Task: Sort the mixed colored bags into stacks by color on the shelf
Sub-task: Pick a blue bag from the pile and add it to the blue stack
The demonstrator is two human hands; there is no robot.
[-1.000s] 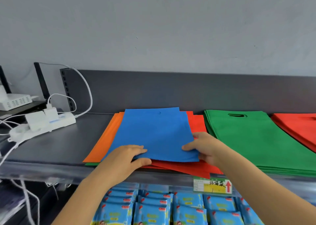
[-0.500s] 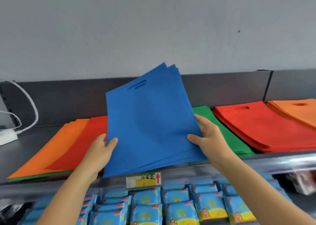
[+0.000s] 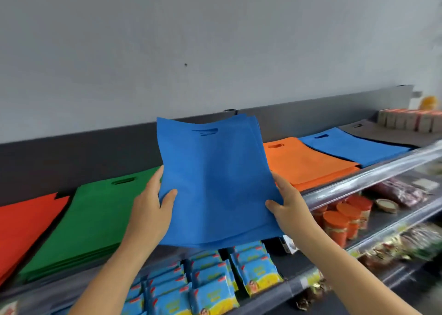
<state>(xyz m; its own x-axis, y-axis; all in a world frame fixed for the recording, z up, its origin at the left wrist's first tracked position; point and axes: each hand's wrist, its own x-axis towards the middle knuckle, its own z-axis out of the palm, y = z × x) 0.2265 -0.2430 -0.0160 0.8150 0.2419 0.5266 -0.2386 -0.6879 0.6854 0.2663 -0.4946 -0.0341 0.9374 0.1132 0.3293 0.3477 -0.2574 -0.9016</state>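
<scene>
Both hands (image 3: pixel 153 209) pinching blue bags' (image 3: pixel 215 183) side edges, above shelf (image 3: pixel 373 178)

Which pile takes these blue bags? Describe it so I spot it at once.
Follow the top shelf toward its right end. The blue stack lies flat there, between the orange stack and a dark grey stack. It is the only blue pile resting on the shelf; the other blue bags are held up in the air.

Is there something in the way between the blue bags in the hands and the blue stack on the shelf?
Only the orange stack lies flat between the held blue bags and the blue stack; above it the path looks free.
</scene>
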